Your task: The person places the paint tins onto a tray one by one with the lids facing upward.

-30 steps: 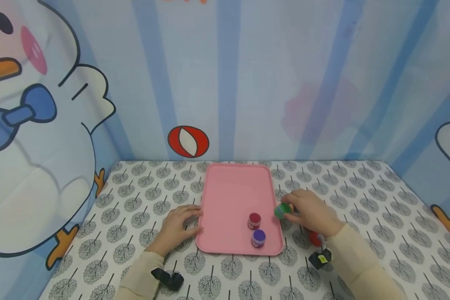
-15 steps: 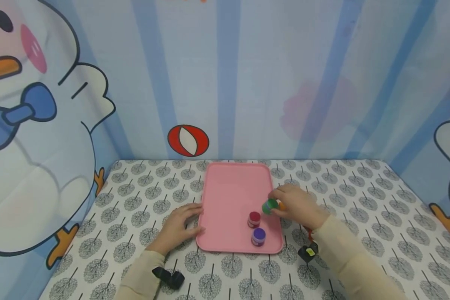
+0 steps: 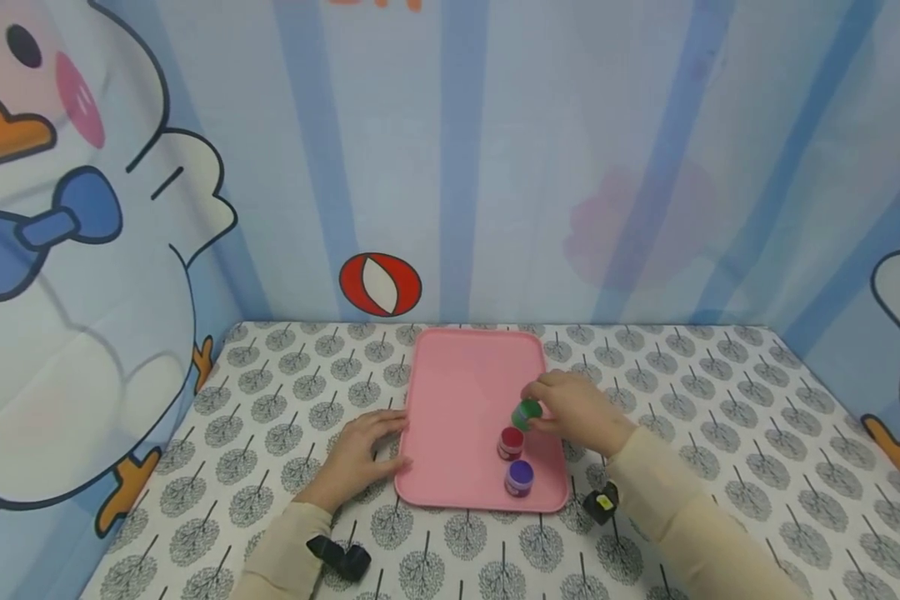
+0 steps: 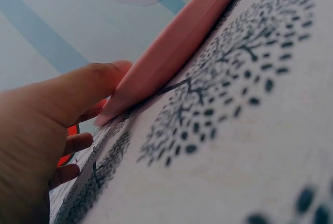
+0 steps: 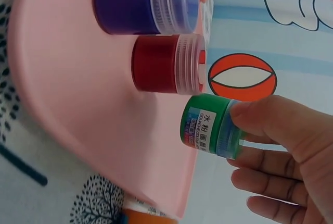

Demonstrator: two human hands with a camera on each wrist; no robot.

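my right fingers (image 5: 265, 117) pinch the green jar (image 5: 203, 125), red jar (image 5: 156, 63) near them, purple jar (image 5: 125, 5) beyond; left fingers (image 4: 96, 84), spread, touch the tray (image 3: 457, 392).

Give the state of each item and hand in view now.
Pink tray: lying flat
Green jar: lidded, tilted, lifted over the tray
Red jar: lidded, upright on the tray
Purple jar: lidded, upright on the tray
Orange item: barely visible, state unclear
Right hand: pinching the green jar
Left hand: touching the tray's side
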